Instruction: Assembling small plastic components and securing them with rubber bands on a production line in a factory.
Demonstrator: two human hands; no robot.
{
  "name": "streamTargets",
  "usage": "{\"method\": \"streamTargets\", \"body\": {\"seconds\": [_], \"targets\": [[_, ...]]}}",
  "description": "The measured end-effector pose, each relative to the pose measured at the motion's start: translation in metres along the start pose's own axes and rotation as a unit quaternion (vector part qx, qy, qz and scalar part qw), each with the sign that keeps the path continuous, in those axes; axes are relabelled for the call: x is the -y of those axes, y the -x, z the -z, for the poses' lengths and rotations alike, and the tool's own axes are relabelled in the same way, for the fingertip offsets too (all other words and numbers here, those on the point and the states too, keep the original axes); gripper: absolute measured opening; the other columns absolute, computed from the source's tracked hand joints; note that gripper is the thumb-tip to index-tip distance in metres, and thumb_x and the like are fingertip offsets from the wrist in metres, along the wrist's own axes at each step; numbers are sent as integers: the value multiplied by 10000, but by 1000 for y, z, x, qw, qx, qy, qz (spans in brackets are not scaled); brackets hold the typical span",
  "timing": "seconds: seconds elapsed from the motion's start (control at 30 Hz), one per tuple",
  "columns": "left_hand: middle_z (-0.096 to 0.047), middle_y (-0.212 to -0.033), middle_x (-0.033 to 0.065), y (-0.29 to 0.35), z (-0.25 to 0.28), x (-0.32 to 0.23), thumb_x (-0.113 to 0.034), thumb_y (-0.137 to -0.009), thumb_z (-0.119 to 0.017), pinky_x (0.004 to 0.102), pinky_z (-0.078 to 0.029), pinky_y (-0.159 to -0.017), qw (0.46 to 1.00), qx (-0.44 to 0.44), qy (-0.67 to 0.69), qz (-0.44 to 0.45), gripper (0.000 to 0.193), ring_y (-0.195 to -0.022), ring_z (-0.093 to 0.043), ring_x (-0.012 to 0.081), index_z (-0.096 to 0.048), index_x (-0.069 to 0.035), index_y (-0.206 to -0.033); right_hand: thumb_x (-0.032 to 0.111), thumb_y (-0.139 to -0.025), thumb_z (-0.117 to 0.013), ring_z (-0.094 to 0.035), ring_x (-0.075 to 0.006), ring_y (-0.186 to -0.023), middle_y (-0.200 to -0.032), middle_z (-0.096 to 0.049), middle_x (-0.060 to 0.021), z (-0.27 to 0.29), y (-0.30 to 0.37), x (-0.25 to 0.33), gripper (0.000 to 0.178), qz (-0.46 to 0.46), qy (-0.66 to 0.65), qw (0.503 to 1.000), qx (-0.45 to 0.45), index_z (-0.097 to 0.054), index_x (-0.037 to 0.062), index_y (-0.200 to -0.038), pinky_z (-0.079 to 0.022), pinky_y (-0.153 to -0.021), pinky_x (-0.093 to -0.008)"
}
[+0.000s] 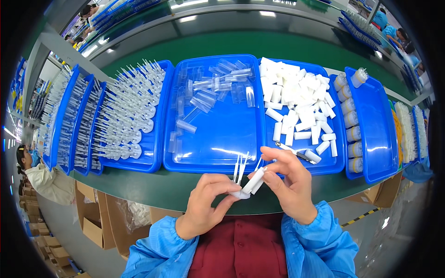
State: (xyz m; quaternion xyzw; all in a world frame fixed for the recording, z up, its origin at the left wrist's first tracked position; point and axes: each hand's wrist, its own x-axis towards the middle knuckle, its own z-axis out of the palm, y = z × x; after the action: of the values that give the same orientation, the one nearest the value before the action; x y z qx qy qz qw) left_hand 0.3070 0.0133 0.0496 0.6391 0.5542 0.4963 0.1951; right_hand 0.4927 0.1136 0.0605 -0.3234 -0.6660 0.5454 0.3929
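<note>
My left hand (208, 199) pinches a white part with a rounded base (240, 195) and thin upright prongs, just in front of the middle tray. Against those prongs, my right hand (292, 183) holds a white cylindrical sleeve (254, 181) between thumb and fingers, tilted. Whether a prong runs inside the sleeve, I cannot tell. Many similar sleeves (296, 95) are heaped in the blue tray beyond my right hand. A small hand tool with a dark handle (303, 156) lies at that tray's near edge, partly behind my fingers.
Transparent tubes (213, 85) lie scattered in the middle blue tray (218, 143). To the left, a blue tray holds rows of white pronged parts (127, 111); more trays lean beyond it. Capped cylinders (351, 117) stand by the right-hand tray (380, 134). Cardboard boxes (99, 222) sit below the green bench.
</note>
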Motion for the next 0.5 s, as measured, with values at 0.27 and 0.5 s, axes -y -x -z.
{"method": "streamTargets", "body": {"seconds": [0.27,0.5], "targets": [[-604,-1000,82,6,-5,5,120,-716,-786,311,-544,-746,998,-11,-37,-39,441,-891,-635,218,-726,-90,-1099,24,-906,-631,-559,-249,-1171,-1036,-698,-14,-6,10,-3,278,174,198,965,13,-709,122,-1155,-321,-1086,-495],[-608,-987,79,6,-2,10,100,-704,-806,310,-531,-658,994,-7,-95,-43,428,-814,-641,217,-733,-79,-1085,-18,-788,-678,-602,-252,-877,-944,-667,-82,87,-13,-3,304,148,518,843,-9,-710,72,-1076,-432,-787,-392]]}}
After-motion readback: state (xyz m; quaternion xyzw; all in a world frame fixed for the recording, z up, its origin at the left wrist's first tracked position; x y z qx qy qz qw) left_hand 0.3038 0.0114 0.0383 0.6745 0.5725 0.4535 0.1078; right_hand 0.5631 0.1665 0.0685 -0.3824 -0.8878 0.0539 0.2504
